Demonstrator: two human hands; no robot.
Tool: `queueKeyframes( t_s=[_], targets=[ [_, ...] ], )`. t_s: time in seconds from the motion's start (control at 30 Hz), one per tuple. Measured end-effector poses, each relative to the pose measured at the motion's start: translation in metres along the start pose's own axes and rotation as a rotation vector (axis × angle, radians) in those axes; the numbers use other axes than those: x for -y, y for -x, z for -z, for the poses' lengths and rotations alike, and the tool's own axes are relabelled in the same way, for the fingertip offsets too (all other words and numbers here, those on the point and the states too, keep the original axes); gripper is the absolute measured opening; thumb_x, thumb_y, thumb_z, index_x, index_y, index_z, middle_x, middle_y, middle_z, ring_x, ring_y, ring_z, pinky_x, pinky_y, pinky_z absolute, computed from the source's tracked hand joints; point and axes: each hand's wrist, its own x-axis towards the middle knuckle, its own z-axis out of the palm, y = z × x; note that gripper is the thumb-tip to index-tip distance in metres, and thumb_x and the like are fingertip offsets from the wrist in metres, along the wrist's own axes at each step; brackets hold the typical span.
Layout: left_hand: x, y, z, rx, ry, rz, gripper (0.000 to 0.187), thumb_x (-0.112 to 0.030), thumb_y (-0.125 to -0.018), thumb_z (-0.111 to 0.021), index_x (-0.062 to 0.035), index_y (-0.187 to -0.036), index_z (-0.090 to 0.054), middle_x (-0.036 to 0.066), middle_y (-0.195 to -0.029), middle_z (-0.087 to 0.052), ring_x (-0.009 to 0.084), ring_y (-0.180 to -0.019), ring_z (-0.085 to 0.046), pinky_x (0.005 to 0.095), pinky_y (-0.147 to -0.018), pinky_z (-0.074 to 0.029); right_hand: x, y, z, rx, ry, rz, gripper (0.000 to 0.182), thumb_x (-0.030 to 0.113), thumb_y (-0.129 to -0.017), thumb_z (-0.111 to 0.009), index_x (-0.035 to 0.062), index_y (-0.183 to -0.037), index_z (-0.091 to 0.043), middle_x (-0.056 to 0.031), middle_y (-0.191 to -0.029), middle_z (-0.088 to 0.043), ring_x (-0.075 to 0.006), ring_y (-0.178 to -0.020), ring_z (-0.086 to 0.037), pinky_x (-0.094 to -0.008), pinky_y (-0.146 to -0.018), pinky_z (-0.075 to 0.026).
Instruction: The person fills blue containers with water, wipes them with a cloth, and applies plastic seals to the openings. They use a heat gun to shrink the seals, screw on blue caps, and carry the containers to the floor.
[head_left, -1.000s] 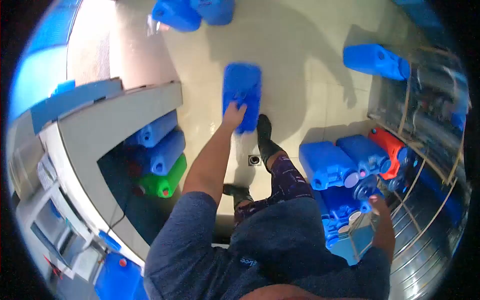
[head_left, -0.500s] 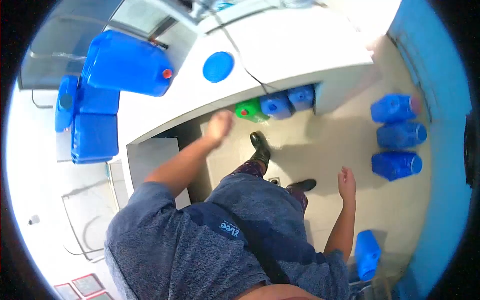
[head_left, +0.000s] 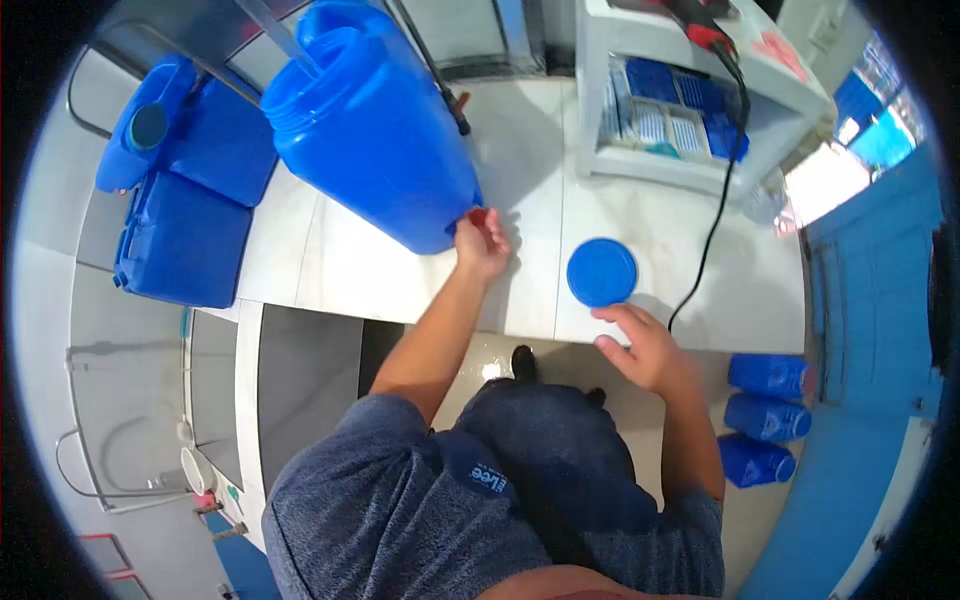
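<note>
A big blue plastic jerrycan [head_left: 385, 150] stands tilted in view on the white counter, its wide threaded mouth uncovered and a clear tube at it. Low on its side is a red cap [head_left: 478, 216], and the fingers of my left hand [head_left: 482, 248] are closed around it. A round blue lid [head_left: 602, 272] lies flat on the counter to the right. My right hand [head_left: 648, 348] is open at the counter's front edge, thumb and fingers apart, fingertips right by the lid's near rim.
More blue jerrycans [head_left: 185, 240] stand at the left. A white shelf unit [head_left: 690, 180] holding blue and white items is at the back right, with a black cable [head_left: 722, 190] hanging across the counter. Several blue containers [head_left: 765, 415] stand on the floor at the right.
I have come up close to the counter. My left hand has reached forward to the red cap on the big jerrycan, and my right hand has risen from my side to the lid.
</note>
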Motion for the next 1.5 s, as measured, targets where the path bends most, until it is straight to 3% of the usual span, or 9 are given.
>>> queueKeyframes(
  t_s=[0.33,0.57,0.73,0.87,0.93,1.23,1.3,1.37,1.5],
  targets=[
    [-0.022,0.049,0.013,-0.051,-0.454,0.003,0.027,-0.042,-0.1,-0.053,-0.0155,-0.099,-0.058,0.001,-0.093,-0.065,0.0123,-0.079,-0.057,0.0247,-0.068,-0.047,0.028,-0.22,-0.016,-0.114,0.161,0.368,0.031,0.015,-0.093,-0.059,0.0053,-0.122,-0.059,-0.0167,-0.115,-0.062,-0.033,-0.104,-0.063,-0.0411,-0.088,-0.051],
    [-0.139,0.128,0.064,-0.166,-0.752,-0.844,0.021,-0.021,-0.099,-0.058,-0.0046,-0.112,-0.059,0.002,-0.095,-0.064,0.0065,-0.076,-0.053,0.0226,-0.068,-0.044,0.026,-0.398,-0.071,-0.321,0.641,0.331,0.042,0.017,-0.095,-0.051,0.0185,-0.137,-0.053,-0.0176,-0.114,-0.062,-0.0379,-0.104,-0.064,-0.0487,-0.086,-0.053],
    [-0.235,0.138,0.011,0.171,-0.817,-1.256,0.062,-0.042,-0.101,-0.047,-0.0005,-0.146,-0.036,0.018,-0.15,-0.041,0.0294,-0.136,-0.043,0.0427,-0.11,-0.035,0.014,-0.416,-0.082,-0.309,0.727,0.22,0.021,0.023,-0.092,-0.057,0.0146,-0.111,-0.064,-0.0142,-0.1,-0.067,-0.0347,-0.093,-0.068,-0.0502,-0.075,-0.054],
    [-0.274,0.118,-0.037,0.324,-0.699,-1.25,0.064,-0.05,-0.104,-0.036,-0.0034,-0.148,-0.039,0.017,-0.148,-0.045,0.0264,-0.136,-0.043,0.0422,-0.116,-0.029,-0.001,-0.434,-0.086,-0.273,0.244,0.173,0.028,0.021,-0.091,-0.056,0.0078,-0.115,-0.064,-0.0208,-0.102,-0.069,-0.037,-0.096,-0.068,-0.0475,-0.083,-0.053],
    [-0.296,0.117,-0.057,0.291,-0.514,-0.838,0.065,-0.052,-0.105,-0.032,-0.0022,-0.146,-0.041,0.014,-0.141,-0.052,0.0243,-0.129,-0.05,0.0395,-0.112,-0.036,0.006,-0.435,-0.085,-0.27,0.218,0.17,0.034,0.015,-0.092,-0.053,0.0057,-0.123,-0.061,-0.0215,-0.117,-0.066,-0.0377,-0.104,-0.066,-0.0459,-0.091,-0.051],
    [-0.349,0.031,-0.006,0.309,-0.866,-1.215,0.038,-0.022,-0.102,-0.05,-0.0008,-0.133,-0.054,0.014,-0.123,-0.064,0.0235,-0.108,-0.063,0.0361,-0.094,-0.052,0.141,-0.189,0.09,-0.744,0.289,0.587,0.021,0.015,-0.088,-0.064,0.0069,-0.106,-0.069,-0.0144,-0.111,-0.067,-0.0322,-0.098,-0.065,-0.0415,-0.083,-0.054],
    [-0.354,0.029,0.001,0.23,-0.857,-1.235,0.038,-0.022,-0.101,-0.051,-0.0003,-0.133,-0.054,0.015,-0.123,-0.064,0.0236,-0.108,-0.063,0.0359,-0.094,-0.052,0.141,-0.171,0.176,-1.02,0.684,0.157,0.028,0.035,-0.096,-0.059,0.0119,-0.107,-0.071,-0.0094,-0.087,-0.072,-0.0216,-0.075,-0.068,-0.0339,-0.067,-0.054],
    [-0.369,0.02,0.015,0.269,-0.823,-1.203,0.039,-0.023,-0.101,-0.052,0.0001,-0.132,-0.054,0.015,-0.124,-0.063,0.0241,-0.107,-0.064,0.0359,-0.092,-0.053,0.115,-0.18,0.276,-0.969,0.94,0.015,0.05,0.045,-0.078,-0.074,-0.0009,-0.096,-0.072,-0.0235,-0.09,-0.071,-0.0393,-0.085,-0.069,-0.0454,-0.079,-0.054],
    [-0.387,-0.006,0.015,0.247,-0.69,-0.985,0.034,-0.023,-0.1,-0.052,-0.0003,-0.125,-0.06,0.014,-0.115,-0.067,0.0225,-0.097,-0.066,0.0348,-0.084,-0.055,0.056,-0.202,0.357,-0.606,1.172,-0.381,0.058,0.052,-0.075,-0.073,-0.0022,-0.093,-0.073,-0.0254,-0.096,-0.071,-0.0403,-0.091,-0.069,-0.0464,-0.081,-0.054]
  ],
)
